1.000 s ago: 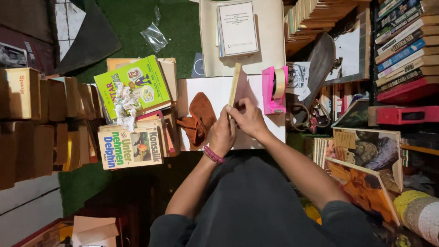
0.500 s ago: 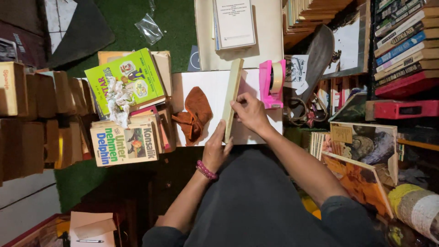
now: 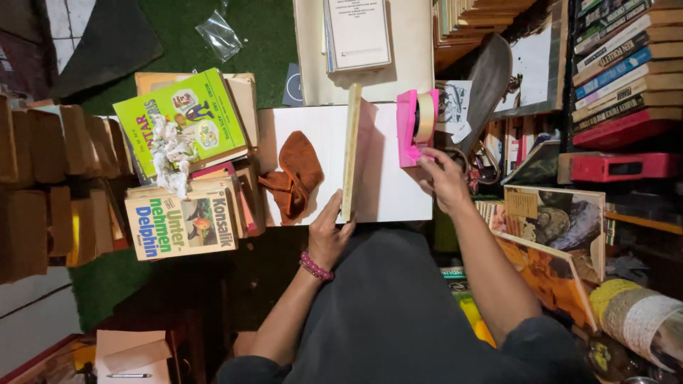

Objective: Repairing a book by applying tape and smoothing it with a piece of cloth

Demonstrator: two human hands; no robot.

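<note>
A thin book (image 3: 351, 149) stands on edge on a white board (image 3: 388, 192) in front of me. My left hand (image 3: 329, 231), with a pink bead bracelet at the wrist, holds the book's near end upright. My right hand (image 3: 442, 178) rests on the near side of a pink tape dispenser (image 3: 415, 126) with a roll of tan tape, at the board's right edge. A crumpled brown cloth (image 3: 293, 174) lies on the board left of the book.
Stacks of books (image 3: 185, 178) with crumpled paper on top stand to the left, and brown boxes (image 3: 43, 185) further left. A cream box (image 3: 413, 50) holding a booklet lies beyond the board. Bookshelves (image 3: 619, 71) and picture books (image 3: 555, 235) crowd the right.
My right hand left the book's edge and moved right to the tape dispenser. My left hand slid down to the book's near end and keeps it upright.
</note>
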